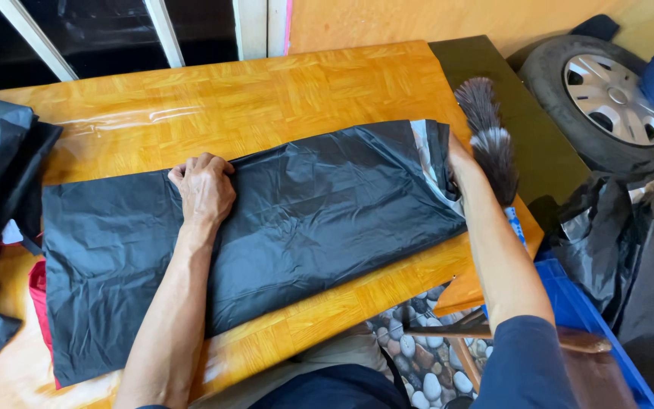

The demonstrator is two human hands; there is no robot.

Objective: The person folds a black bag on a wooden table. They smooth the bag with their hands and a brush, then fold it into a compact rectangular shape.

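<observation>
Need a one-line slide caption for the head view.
Left hand presses a folded black plastic sheet on a wooden table; right hand at its far end.

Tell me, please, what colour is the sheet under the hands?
The plastic sheet is black, seen best in the head view.

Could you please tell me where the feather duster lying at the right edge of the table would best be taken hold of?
Probably by its blue handle, coming from the near right side. The feather duster lies lengthwise with soft dark plumes pointing away, and only the slim handle offers a firm grip; the right hand and forearm partly cover it.
</observation>
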